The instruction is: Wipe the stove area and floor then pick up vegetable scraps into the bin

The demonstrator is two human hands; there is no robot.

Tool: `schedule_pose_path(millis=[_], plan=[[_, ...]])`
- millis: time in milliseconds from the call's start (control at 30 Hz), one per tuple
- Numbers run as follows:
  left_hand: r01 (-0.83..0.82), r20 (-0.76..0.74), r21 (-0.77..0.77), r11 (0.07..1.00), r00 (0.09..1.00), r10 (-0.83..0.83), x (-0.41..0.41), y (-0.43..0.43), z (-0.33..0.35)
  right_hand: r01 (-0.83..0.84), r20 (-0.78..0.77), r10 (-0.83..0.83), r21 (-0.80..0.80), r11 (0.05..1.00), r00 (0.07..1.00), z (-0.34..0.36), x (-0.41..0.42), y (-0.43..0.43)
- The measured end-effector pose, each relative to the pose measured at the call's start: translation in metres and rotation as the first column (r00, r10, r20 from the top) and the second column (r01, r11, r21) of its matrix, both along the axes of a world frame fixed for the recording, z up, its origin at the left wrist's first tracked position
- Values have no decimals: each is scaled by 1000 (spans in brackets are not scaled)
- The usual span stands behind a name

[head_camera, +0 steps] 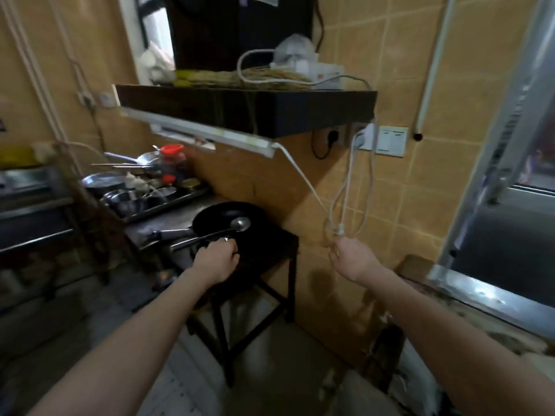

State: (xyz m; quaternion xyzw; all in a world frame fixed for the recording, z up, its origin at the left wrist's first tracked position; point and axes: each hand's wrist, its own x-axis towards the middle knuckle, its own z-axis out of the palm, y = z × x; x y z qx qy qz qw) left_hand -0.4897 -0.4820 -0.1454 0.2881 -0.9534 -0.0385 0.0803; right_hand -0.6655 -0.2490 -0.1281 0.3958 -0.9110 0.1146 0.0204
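A black stove stand (282, 244) stands against the tiled wall, with a black wok (222, 219) on top and a steel ladle (240, 225) lying across it. My left hand (217, 259) reaches onto the stove beside the ladle's handle, fingers curled over the dark surface; what they hold is hidden. My right hand (353, 258) pinches the white power cords (345, 199) that hang down from the wall sockets. The floor (270, 370) below is grey and dim. No cloth, scraps or bin show.
A black range hood (270, 111) with clutter on top juts out above the stove at head height. A tray of steel bowls, jars and pans (144, 190) sits left of the wok. A metal rack (33, 211) stands far left, a window ledge (480, 298) right.
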Motion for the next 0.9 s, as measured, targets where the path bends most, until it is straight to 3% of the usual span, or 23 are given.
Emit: schedule_pose_path(millis=[367, 533, 700, 900], plan=[[-333, -34, -64, 941, 943, 331, 181, -132, 9, -315, -15, 315, -107, 943, 949, 11, 100, -199], [-427, -80, -81, 901, 903, 421, 253, -182, 14, -475, -42, 474, -162, 865, 879, 9, 181, -296], [-509, -119, -82, 857, 858, 499, 330, -225, 19, -483, 76, 509, -224, 846, 857, 8, 215, -363], [-579, -124, -47, 814, 812, 570, 382, -265, 9, -547, 77, 567, -187, 816, 820, -12, 245, -436]])
